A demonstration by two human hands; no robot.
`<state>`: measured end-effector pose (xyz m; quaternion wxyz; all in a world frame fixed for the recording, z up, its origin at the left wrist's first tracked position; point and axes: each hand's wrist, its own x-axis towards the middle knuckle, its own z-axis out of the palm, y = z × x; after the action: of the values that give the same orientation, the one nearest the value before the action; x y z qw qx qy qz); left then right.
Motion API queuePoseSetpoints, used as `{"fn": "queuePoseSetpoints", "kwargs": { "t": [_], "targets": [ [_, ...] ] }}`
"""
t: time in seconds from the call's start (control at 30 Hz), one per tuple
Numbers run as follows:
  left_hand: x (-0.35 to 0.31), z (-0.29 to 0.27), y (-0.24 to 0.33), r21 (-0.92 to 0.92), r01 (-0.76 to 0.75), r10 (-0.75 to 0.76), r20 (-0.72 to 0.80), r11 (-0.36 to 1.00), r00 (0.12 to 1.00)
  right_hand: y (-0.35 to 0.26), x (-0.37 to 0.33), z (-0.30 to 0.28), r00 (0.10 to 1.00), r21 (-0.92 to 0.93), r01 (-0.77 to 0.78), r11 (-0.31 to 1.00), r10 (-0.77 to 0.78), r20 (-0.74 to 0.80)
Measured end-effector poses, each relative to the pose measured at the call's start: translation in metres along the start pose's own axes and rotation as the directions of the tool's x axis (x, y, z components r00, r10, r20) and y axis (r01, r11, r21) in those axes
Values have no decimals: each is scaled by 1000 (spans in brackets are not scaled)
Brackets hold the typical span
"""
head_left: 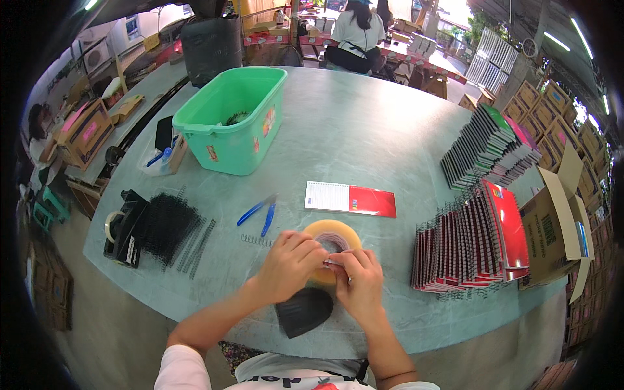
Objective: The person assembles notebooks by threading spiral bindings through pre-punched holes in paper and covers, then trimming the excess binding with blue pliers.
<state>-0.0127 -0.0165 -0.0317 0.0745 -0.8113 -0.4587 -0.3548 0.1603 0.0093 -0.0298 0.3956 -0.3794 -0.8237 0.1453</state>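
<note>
Near the front edge of the worktop (403, 143), an amber ring-shaped plastic tape roll (337, 228) is lying beneath the left hand (290, 265) and right hand (361, 281), whose fingertips are pinching a small pale piece (333, 262), probably light; the roll is looking firm, best gripped around its rim.

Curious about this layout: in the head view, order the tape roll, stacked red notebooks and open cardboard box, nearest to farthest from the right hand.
1. Tape roll: partly hidden by the right hand.
2. Stacked red notebooks: to its right.
3. Open cardboard box: farther right.
</note>
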Motion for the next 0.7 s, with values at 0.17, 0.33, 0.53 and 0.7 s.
{"fn": "queuePoseSetpoints", "kwargs": {
  "t": [0.17, 0.33, 0.53, 0.7],
  "targets": [
    [-1, 7, -14, -36, 57, -53, 115, 998, 992, -3, 4, 4, 999, -91, -44, 995, 45, 4],
    [13, -2, -10, -35, 38, -38, 24, 999, 999, 5, 5, 5, 999, 23, -40, 999, 40, 7],
    [15, -11, -13, -15, 10, -9, 56, 1000, 998, 1, 8, 3, 999, 65, -34, 997, 34, 3],
    [13, -8, -17, -7, 59, -58, 164, 998, 985, 5, 8, 7, 1000, 78, -8, 997, 9, -9]
  ]
}}
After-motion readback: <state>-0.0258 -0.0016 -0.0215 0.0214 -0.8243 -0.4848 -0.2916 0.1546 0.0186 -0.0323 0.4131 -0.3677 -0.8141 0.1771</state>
